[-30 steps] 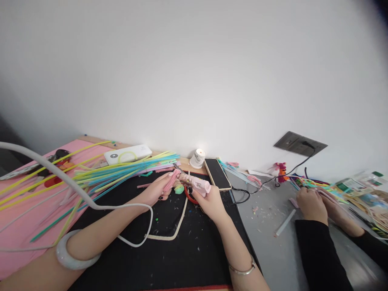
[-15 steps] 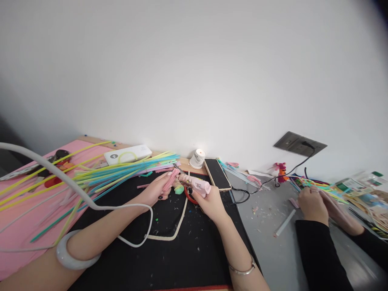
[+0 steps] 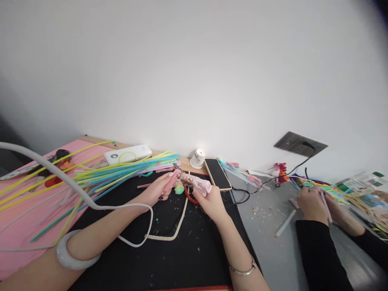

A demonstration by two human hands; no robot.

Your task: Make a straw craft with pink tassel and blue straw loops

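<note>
My left hand (image 3: 156,190) is closed around a small bundle of pink pipe cleaners (image 3: 171,181), held over the black mat (image 3: 169,262). My right hand (image 3: 212,202) grips a pale pink hot glue gun (image 3: 200,184). Its dark, stained front end points left and lies close to the pink bundle; I cannot tell whether they touch. A pale green rounded piece (image 3: 179,188) shows just below, between my hands. Part of a red ring-shaped thing (image 3: 190,197) shows beside my right fingers.
Blue, yellow and pink pipe cleaners (image 3: 121,171) lie at left, near a white power bank (image 3: 129,154). A white cable (image 3: 121,207) loops over my left forearm. Behind stand a paper cup (image 3: 198,158) and a phone (image 3: 217,173). A co-worker's hands (image 3: 313,204) work at right.
My hands stay nearly still, with the glue gun and pink bundle close together. At right, the co-worker's hands have shifted, and a pale pink strip now shows between them.
</note>
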